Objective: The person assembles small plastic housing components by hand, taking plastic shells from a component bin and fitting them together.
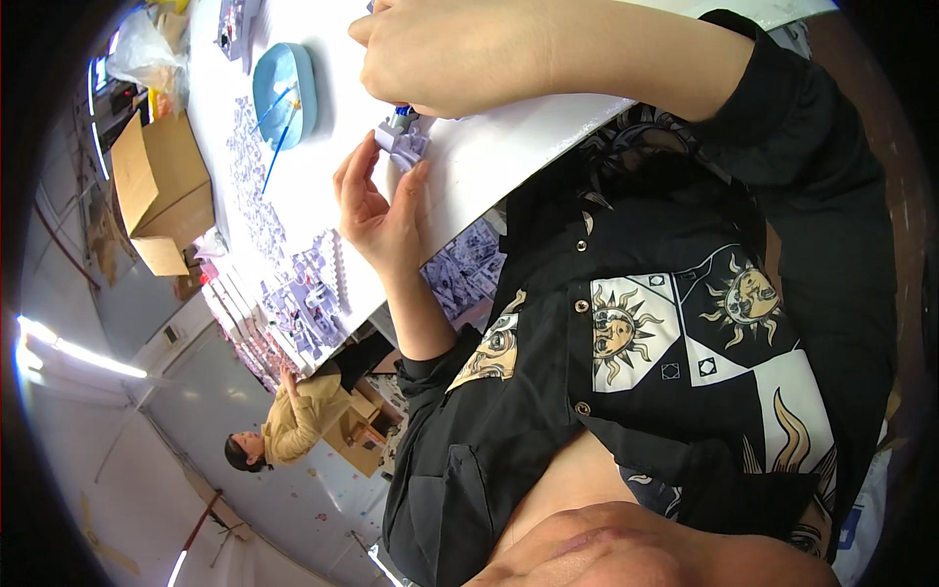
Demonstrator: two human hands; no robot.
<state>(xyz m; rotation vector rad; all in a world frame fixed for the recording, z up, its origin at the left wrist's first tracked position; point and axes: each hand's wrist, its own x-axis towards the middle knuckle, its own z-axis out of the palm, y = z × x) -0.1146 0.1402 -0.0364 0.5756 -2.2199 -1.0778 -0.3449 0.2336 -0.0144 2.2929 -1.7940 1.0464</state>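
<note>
Between the thumb and fingertips of my left hand (377,215) is a small lilac-grey plastic part (403,145), held just above the white table (342,59). My right hand (460,54) is curled closed right over this part, its back turned up. A bit of blue shows beneath the right hand, next to the part. The right fingertips are hidden, so what they grip cannot be made out. To the left of both hands stands a light blue bowl (306,90) with thin blue-handled sticks, probably brushes (279,157), leaning in it.
Many small lilac parts (256,176) lie along the table's left side, with a heap of larger ones (305,293) nearer. Others (465,269) sit below the table edge. Beyond are an open cardboard box (166,186) and a plastic bag (147,54). A person (298,421) in tan works farther left.
</note>
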